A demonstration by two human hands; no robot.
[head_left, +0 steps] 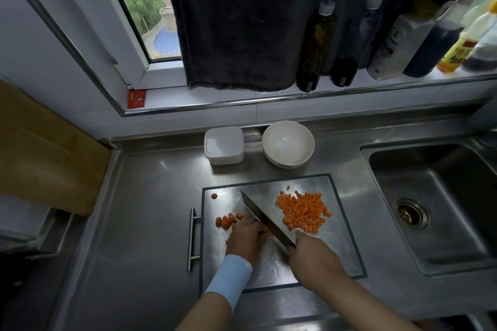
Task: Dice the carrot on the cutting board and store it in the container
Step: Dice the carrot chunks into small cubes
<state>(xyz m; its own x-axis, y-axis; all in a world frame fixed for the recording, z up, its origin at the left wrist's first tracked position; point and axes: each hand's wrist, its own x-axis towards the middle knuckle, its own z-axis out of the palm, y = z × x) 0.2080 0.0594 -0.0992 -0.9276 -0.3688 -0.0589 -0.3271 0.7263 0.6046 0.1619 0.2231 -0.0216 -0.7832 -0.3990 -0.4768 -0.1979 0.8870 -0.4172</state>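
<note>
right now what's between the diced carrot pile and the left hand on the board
The knife blade, seen in the head view: held by the right hand, it slants across the cutting board between left hand and diced carrot pile.

The left hand (246, 239), a pale blue sleeve (231, 279) at its wrist, lies with fingers curled downward. The right hand (313, 254) grips the handle of a steel cleaver (265, 219). Both forearms angle inward.

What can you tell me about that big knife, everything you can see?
The knife is a broad cleaver with a grey metal blade, slanting across the cutting board, tip toward the far left. The right hand grips its hidden handle. The left hand, curled over carrot, sits against the blade's left side; diced carrot lies heaped to its right.
</note>
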